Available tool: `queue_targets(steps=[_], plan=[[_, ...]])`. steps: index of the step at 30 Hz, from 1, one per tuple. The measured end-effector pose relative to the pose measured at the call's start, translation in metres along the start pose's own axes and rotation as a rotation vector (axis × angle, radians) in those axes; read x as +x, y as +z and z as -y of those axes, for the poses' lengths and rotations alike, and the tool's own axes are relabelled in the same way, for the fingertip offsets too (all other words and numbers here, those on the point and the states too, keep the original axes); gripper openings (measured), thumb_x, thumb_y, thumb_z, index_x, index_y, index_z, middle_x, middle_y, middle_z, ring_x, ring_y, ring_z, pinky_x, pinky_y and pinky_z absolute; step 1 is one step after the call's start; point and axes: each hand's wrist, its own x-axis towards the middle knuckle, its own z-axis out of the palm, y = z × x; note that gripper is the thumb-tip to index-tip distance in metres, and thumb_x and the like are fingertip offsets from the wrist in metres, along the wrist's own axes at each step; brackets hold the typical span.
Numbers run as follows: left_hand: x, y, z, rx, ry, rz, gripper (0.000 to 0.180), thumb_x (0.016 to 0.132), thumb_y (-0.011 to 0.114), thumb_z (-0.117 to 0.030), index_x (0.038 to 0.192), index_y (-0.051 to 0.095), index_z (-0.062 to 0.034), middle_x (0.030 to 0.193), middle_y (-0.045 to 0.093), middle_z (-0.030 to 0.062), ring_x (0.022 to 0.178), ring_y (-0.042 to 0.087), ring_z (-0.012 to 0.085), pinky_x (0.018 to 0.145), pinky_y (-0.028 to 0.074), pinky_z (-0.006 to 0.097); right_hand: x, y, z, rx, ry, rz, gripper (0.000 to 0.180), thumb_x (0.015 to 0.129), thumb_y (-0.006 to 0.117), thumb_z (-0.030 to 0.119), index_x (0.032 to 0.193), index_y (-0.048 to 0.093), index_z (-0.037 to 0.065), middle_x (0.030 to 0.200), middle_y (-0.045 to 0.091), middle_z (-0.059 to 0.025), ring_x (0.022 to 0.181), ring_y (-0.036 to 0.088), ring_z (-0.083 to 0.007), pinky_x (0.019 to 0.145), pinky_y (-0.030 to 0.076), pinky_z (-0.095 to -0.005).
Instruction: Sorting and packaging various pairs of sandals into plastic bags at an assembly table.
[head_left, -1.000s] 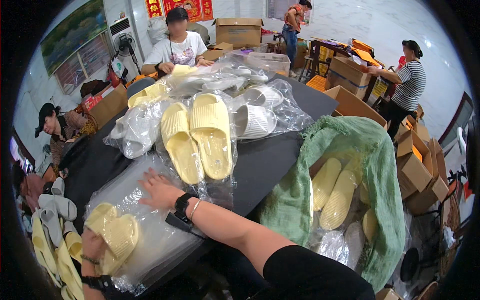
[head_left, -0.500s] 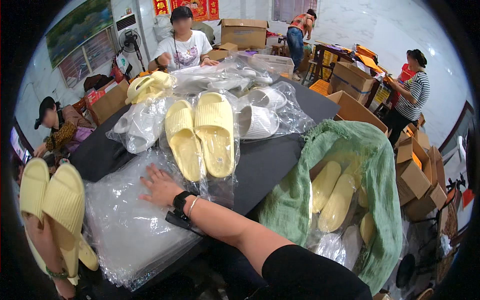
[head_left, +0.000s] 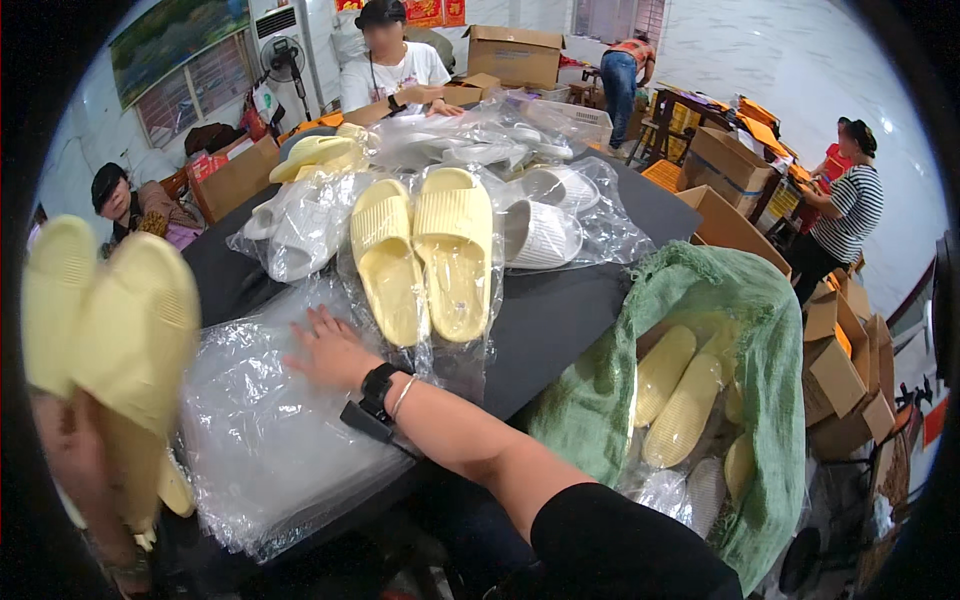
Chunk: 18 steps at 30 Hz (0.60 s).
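My left hand [head_left: 75,455] is at the far left, shut on a pair of pale yellow slippers [head_left: 115,320] held upright and close to the camera, soles facing me. My right hand [head_left: 325,350] reaches across from the lower right and lies flat, fingers apart, on a stack of clear plastic bags [head_left: 260,440] on the black table [head_left: 560,320]. A black band and a thin bracelet are on that wrist. Just beyond the right hand lies another yellow pair in a clear bag [head_left: 430,255].
Bagged white slippers [head_left: 540,235] and more bagged pairs [head_left: 300,225] pile up across the table. A green mesh sack [head_left: 720,310] with yellow slippers stands at my right. Cardboard boxes [head_left: 835,370] line the right side. Several people work across the table and behind it.
My left hand has lifted the yellow pair from low over the bag stack up and out to the left, nearer the camera. My right hand has stayed flat on the bags.
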Motion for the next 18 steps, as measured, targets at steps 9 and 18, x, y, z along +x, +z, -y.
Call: queue_targets(steps=[9, 18], plan=[[-0.155, 0.139, -0.046, -0.341, -0.191, 0.547, 0.020, 0.069, 0.073, -0.013, 0.072, 0.061, 0.0028, 0.085, 0.060, 0.0219, 0.089, 0.054, 0.0420, 0.077, 0.041, 0.047, 0.012, 0.008, -0.021, 0.534, 0.014, -0.138, 0.069, 0.102, 0.026, 0.051, 0.148, 0.029, -0.001, 0.154, 0.028, -0.0237, 0.146, 0.015, -0.0397, 0.118, 0.018, -0.0475], [-0.196, 0.137, 0.014, -0.252, -0.377, 0.640, 0.034, 0.070, 0.077, -0.021, 0.060, 0.057, 0.0049, 0.063, 0.056, 0.0218, 0.066, 0.056, 0.0395, 0.058, 0.041, 0.047, 0.011, 0.013, -0.021, 0.057, -0.029, -0.070, 0.056, 0.098, 0.045, 0.031, 0.144, 0.035, 0.000, 0.152, 0.032, -0.0226, 0.145, 0.019, -0.0388, 0.116, 0.025, -0.0459]])
